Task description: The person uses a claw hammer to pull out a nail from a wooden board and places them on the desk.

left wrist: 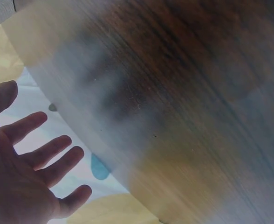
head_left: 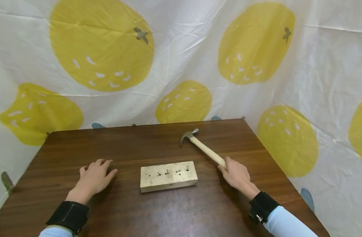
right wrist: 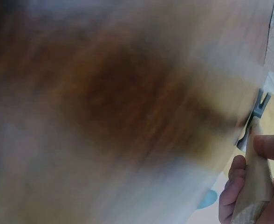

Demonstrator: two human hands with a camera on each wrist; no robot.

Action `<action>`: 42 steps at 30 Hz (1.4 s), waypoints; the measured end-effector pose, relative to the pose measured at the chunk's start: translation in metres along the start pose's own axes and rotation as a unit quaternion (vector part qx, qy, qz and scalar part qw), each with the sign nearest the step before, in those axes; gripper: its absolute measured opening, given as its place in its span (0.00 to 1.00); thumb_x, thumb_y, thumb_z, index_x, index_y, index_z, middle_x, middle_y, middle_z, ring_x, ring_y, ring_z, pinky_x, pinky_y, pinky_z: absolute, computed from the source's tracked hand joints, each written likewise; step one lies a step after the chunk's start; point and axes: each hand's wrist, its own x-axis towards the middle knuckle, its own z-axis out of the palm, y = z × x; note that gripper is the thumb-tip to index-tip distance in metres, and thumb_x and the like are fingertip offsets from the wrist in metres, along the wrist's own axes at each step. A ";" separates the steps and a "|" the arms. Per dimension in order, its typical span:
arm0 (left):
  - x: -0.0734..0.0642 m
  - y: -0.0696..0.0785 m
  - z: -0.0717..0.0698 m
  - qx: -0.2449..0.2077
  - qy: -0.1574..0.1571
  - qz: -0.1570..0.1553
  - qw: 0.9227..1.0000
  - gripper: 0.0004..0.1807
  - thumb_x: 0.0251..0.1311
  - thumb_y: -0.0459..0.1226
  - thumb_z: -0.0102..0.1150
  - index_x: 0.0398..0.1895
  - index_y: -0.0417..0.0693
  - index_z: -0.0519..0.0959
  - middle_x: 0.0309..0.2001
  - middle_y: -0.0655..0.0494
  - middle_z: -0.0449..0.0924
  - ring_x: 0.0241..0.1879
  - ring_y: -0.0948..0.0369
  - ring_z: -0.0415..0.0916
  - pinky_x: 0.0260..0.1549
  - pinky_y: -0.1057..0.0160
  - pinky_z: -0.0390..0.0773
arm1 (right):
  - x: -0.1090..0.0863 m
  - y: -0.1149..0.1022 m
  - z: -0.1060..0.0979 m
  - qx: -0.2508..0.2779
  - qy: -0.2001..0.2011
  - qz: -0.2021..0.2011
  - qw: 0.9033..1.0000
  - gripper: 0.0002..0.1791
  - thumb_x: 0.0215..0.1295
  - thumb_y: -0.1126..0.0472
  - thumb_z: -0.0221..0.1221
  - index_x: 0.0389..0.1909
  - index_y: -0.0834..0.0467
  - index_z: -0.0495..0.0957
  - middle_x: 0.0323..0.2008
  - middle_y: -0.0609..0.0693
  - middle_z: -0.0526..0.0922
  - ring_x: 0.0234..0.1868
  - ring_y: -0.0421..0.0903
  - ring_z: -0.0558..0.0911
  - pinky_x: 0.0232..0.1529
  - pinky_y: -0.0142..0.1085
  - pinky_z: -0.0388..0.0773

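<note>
A claw hammer [head_left: 208, 149] with a pale wooden handle is gripped near the handle's end by my right hand [head_left: 236, 173]. Its metal head points away toward the far side of the table. The right wrist view shows the fingers curled round the hammer's handle [right wrist: 256, 182]. Between my hands lies a pale wooden block [head_left: 169, 176] with several nails [head_left: 167, 171] and small holes in its top. My left hand [head_left: 93, 181] is over the table to the left of the block, apart from it. In the left wrist view its fingers [left wrist: 58, 165] are spread and relaxed, holding nothing.
The brown wooden table [head_left: 124, 210] has its far edge against a white curtain [head_left: 181, 39] printed with yellow lemons. The curtain also runs down along the left and right sides of the table.
</note>
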 end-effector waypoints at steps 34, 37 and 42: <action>0.004 0.020 0.002 -0.001 0.099 0.072 0.993 0.25 0.70 0.46 0.55 0.63 0.41 0.72 0.59 0.37 0.67 0.57 0.39 0.67 0.47 0.36 0.61 | -0.010 -0.022 -0.009 0.053 0.061 -0.098 0.992 0.18 0.66 0.50 0.63 0.52 0.55 0.78 0.24 0.39 0.71 0.23 0.40 0.71 0.24 0.35 0.67; 0.007 0.025 0.001 -0.011 0.123 0.091 0.988 0.23 0.69 0.45 0.56 0.61 0.42 0.73 0.58 0.39 0.68 0.56 0.40 0.68 0.46 0.37 0.62 | -0.010 -0.027 -0.010 0.055 0.057 -0.106 0.991 0.18 0.65 0.51 0.64 0.52 0.54 0.78 0.25 0.39 0.71 0.23 0.39 0.71 0.24 0.34 0.67; 0.011 0.032 0.001 -0.023 0.155 0.119 0.981 0.21 0.68 0.44 0.58 0.59 0.42 0.75 0.57 0.43 0.70 0.55 0.42 0.68 0.47 0.39 0.63 | -0.013 -0.035 -0.011 0.054 0.053 -0.129 0.989 0.17 0.65 0.51 0.65 0.52 0.53 0.78 0.26 0.38 0.72 0.24 0.38 0.71 0.24 0.33 0.66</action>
